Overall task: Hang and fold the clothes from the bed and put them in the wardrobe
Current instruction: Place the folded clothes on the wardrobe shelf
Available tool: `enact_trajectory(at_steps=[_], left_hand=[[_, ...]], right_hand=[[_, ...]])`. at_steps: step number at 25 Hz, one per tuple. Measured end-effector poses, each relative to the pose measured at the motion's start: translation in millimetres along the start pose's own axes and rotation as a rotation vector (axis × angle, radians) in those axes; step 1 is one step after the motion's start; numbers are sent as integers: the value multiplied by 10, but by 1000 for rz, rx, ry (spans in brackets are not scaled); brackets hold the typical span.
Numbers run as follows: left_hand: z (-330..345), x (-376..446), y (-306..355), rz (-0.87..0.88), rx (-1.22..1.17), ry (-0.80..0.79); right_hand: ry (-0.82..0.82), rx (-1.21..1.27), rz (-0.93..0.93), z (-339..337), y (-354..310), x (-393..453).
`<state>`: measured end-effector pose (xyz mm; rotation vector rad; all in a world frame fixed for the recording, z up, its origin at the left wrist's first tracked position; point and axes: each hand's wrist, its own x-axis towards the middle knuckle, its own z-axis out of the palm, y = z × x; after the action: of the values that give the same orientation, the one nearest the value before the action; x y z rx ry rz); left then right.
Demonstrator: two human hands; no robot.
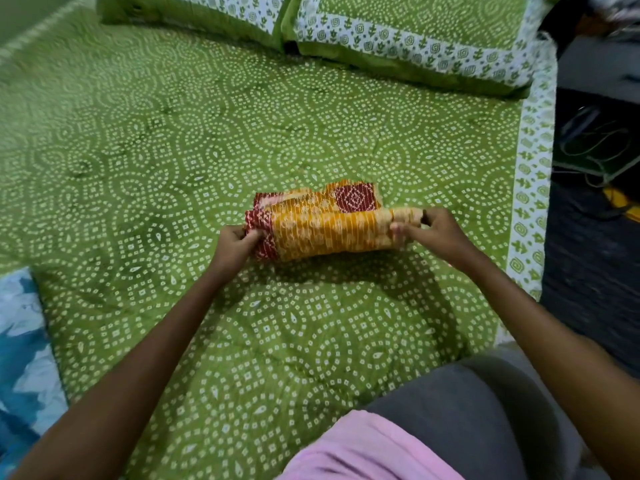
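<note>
An orange and red patterned cloth (322, 225) lies folded into a compact bundle on the green bed (173, 150), near the middle of the view. My left hand (235, 242) grips its red left end. My right hand (433, 230) pinches its pale right end. The front fold is lifted slightly off the sheet between both hands. The wardrobe is not in view.
Two green pillows (398, 36) with white printed borders lie at the head of the bed. A blue and white cloth (20, 341) lies at the left edge. The bed's right edge (530, 202) drops to a dark floor with cables (599, 147).
</note>
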<state>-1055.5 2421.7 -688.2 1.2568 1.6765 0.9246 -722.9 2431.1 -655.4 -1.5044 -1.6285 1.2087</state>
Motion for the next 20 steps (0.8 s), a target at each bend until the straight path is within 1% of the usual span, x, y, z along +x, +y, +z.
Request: enact_trajectory(at_steps=[1,3,4,5,6,7,8,10,12,14,15,17,18,19,20], left_hand=[[32,60,32,-57,-91,47],[150,215,36,-207,-217,168],[219,271,22,-277,-230,191],[290,283,11,-315,-216,196],[379,249,-16,-306,-189,217],[456,217,-61,-280,-124,241],[528,159,-69,-244,-11,279],[633,78,-118,-188,227,317],[671,75,-146,-154,315,333],[660,98,-173,-143,410,329],[654,103,-170,-143,466,302],[636,94,-85,-173,517,281],[605,108,-49,-162,541,281],[586,134,10,-85,577,311],[590,193,74,60,605,340]], right_hand=[[68,153,68,22,-79,112],[199,343,237,103,-155,391],[206,423,318,153,-135,511],[175,471,388,202,-72,585],[138,462,430,266,25,609],[130,417,457,327,148,612],[170,348,464,382,263,576],[304,216,404,493,378,528],[383,78,351,602,354,492],[405,-173,372,714,416,400],[407,-316,412,752,441,343],[377,-554,488,757,396,252],[374,-665,486,746,324,249],[401,-761,436,734,231,279],[455,-809,327,736,105,349]])
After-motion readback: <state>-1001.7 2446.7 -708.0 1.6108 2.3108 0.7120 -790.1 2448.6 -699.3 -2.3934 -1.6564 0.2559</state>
